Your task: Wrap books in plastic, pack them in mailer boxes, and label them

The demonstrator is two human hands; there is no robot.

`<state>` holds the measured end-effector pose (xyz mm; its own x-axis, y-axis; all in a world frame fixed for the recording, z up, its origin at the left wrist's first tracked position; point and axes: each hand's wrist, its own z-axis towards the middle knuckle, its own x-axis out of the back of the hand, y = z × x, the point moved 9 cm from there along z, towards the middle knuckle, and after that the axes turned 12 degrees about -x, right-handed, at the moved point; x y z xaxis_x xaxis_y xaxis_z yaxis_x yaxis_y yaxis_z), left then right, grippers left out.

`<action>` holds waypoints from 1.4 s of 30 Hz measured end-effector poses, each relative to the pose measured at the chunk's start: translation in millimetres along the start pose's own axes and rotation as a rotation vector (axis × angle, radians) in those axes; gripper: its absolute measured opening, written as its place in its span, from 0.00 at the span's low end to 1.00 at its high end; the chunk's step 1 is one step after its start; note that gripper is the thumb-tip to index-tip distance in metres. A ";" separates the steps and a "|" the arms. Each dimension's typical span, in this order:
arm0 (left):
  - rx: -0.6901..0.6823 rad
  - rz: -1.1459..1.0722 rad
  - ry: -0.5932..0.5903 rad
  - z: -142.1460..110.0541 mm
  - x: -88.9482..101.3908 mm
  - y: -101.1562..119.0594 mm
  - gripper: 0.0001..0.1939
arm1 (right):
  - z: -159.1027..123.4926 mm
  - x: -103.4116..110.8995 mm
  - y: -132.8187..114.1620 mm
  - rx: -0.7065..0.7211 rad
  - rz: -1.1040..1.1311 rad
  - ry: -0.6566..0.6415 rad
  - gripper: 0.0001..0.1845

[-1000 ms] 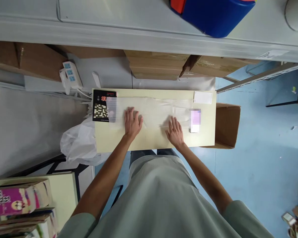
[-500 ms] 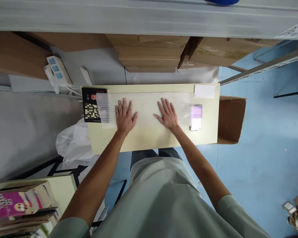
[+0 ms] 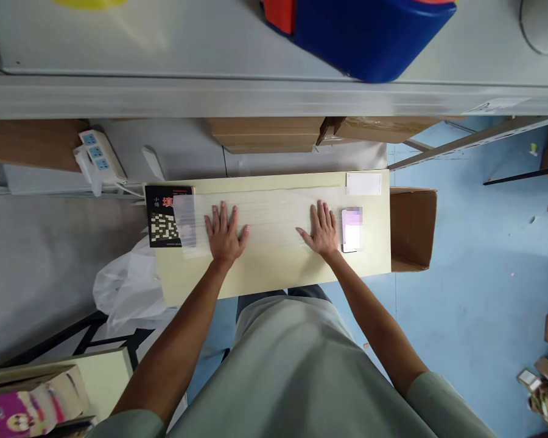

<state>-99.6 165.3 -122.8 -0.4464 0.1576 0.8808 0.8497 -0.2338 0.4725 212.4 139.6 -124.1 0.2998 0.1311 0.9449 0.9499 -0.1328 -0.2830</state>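
A long clear plastic sheet point(image 3: 274, 213) lies flat across a pale yellow table point(image 3: 278, 267). My left hand point(image 3: 224, 233) rests palm down on its left part, fingers spread. My right hand point(image 3: 322, 229) presses flat on its right part, fingers stretched out, just left of a small white and purple card point(image 3: 351, 230). The sheet's left end overlaps a black book point(image 3: 163, 215) lying at the table's left edge. A white card point(image 3: 363, 184) lies at the far right corner of the table.
An open cardboard box point(image 3: 413, 228) stands against the table's right side. A white plastic bag point(image 3: 125, 286) hangs at its left. A power strip point(image 3: 97, 157) and stacked cartons point(image 3: 265, 132) lie behind. A grey shelf with a blue container point(image 3: 365, 36) is overhead. Books point(image 3: 31, 404) sit lower left.
My right hand slid rightward along the sheet, ending next to the small card, and my left hand shifted slightly left. Both stayed flat on the plastic.
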 end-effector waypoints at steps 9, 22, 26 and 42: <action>0.023 0.003 -0.014 -0.2 -0.5 -3.2 0.39 | -1.0 -0.2 1.7 -0.013 0.018 -0.005 0.51; -0.011 -0.027 -0.004 -0.9 5.3 4.2 0.39 | -2.3 6.2 2.9 0.020 -0.007 -0.046 0.52; -0.020 -0.034 0.028 10.1 11.8 0.9 0.37 | 14.0 12.5 -23.2 0.029 0.006 0.004 0.50; 0.017 -0.093 -0.011 20.9 13.5 -14.2 0.44 | 33.7 -14.8 -58.7 0.089 -0.011 0.005 0.46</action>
<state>-111.8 190.8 -118.2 -0.5210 0.1882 0.8326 0.8094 -0.2009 0.5519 155.2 178.5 -127.1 0.2889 0.1272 0.9489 0.9573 -0.0439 -0.2856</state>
